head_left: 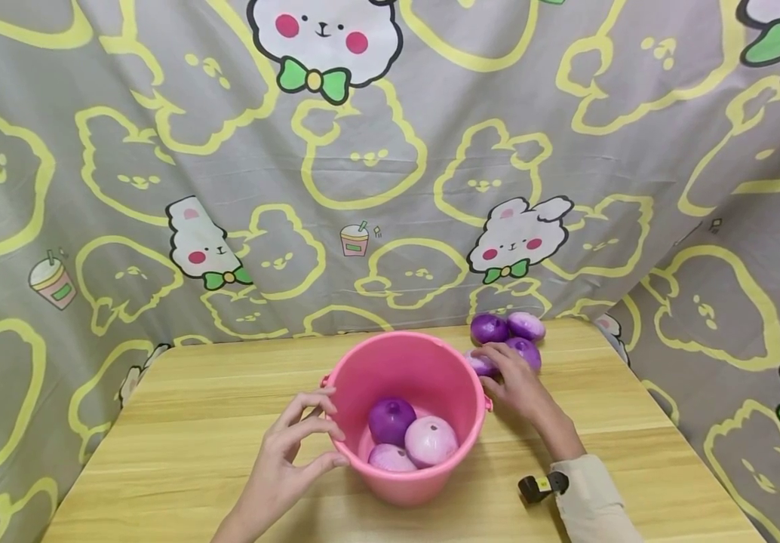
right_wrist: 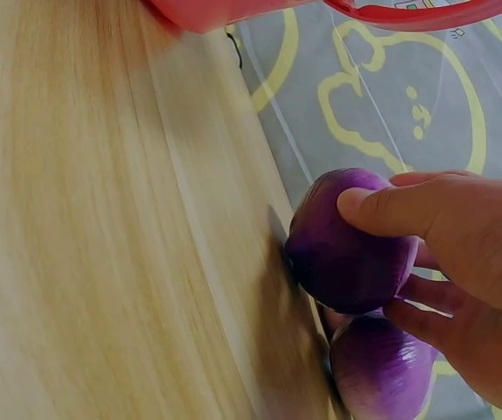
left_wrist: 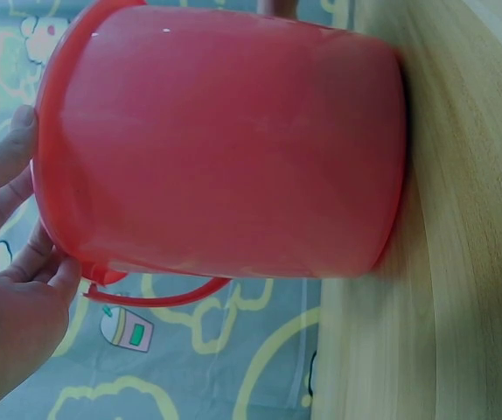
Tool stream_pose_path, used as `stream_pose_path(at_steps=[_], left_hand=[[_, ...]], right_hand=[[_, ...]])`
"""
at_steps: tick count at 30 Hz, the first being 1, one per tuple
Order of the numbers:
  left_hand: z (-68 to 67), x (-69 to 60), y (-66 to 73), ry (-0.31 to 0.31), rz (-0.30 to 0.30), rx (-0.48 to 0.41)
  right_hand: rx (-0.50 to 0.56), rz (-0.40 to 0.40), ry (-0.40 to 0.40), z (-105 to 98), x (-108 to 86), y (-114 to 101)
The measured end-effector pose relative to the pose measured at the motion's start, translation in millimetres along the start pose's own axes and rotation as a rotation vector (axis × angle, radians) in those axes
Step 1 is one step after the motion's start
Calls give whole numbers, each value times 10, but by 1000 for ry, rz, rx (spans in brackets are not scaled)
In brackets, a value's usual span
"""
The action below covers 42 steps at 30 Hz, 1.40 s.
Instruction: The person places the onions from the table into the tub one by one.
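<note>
A pink bucket [head_left: 406, 490] stands on the wooden table, with three purple and pale onions inside, one of them dark purple [head_left: 392, 420]. My left hand [head_left: 281, 460] holds the bucket's left rim with bent fingers and thumb; in the left wrist view the hand [left_wrist: 15, 297] is at the rim of the bucket [left_wrist: 225, 149]. Right of the bucket, my right hand [head_left: 522, 388] grips an onion [head_left: 478, 363], partly hidden by the fingers. The right wrist view shows my thumb on this purple onion [right_wrist: 347, 254] and fingers behind it, close to another onion [right_wrist: 382, 367].
Beside the right hand lie three more onions, dark purple [head_left: 489, 329], pale [head_left: 526, 326] and purple [head_left: 524, 354]. A patterned curtain [head_left: 363, 279] hangs behind the table [head_left: 227, 392]. The bucket's handle [left_wrist: 172, 299] hangs down. A black device [head_left: 539, 488] is at the right wrist.
</note>
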State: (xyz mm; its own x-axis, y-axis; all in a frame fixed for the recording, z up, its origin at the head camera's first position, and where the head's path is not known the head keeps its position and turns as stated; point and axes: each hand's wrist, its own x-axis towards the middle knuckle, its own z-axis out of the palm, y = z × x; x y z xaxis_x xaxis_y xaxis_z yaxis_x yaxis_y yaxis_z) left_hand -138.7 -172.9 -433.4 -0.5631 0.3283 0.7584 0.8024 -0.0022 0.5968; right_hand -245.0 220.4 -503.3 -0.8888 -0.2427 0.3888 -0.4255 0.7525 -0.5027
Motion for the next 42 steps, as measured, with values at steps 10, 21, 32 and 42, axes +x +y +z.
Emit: stream_pose_path(at_steps=[10,21,32,42], left_hand=[[0,21,29,0,6,-1],[6,39,44,0,14,-1],[1,-4,-19,2,15,1],[1,-11,-34,1,18,-6]], right_hand=[[-3,-28,24,6,-4,22],[15,-36,28,0,1,42],[25,-34,52,-36,1,40],[32,-84,116,-127,18,27]])
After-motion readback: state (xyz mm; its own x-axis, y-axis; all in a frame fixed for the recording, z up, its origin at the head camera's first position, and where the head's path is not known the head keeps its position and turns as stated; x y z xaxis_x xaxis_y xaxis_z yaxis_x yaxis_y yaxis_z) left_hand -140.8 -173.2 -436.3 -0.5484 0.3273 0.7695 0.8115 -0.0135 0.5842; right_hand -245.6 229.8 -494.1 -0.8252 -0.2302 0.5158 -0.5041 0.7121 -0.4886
